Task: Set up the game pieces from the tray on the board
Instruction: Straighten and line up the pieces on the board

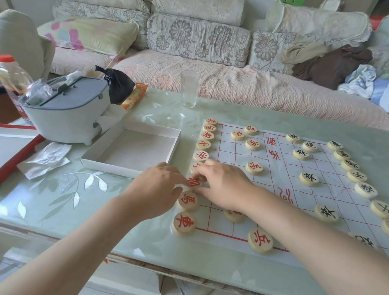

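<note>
- Right hand (223,186) curls its fingers over a round pale wooden game piece (195,183) with a red character, pinching it in the left-edge column of the white paper board (279,171).
- Left hand (160,191), fingers bent, touches that piece's left rim; whether it grips, I cannot tell.
- Shallow white cardboard tray (131,152) sits just left of the board on the pale green glass worktop (70,196).

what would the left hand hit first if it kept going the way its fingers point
The red piece at the fingertips of the left hand, which seem to touch it. Just beyond lie the fingers of the right hand.
</note>
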Demonstrator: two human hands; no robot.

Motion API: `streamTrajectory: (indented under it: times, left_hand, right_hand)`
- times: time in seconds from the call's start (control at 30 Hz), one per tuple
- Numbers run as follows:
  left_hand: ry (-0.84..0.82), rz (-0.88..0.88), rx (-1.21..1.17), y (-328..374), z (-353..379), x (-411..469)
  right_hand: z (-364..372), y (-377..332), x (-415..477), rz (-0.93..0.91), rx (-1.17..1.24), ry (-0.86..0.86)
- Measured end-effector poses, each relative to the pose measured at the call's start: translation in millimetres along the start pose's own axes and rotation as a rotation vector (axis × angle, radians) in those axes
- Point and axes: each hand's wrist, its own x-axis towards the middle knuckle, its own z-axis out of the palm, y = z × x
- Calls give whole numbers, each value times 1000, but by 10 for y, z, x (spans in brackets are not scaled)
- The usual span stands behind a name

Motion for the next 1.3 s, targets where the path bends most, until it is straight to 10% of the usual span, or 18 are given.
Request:
streamTrajectory:
  times: [1.3]
  left_hand:
    - [-118,48,-176,-64,-101,-61]
  right_hand:
    - [-29,-52,-184,-133,170,-36]
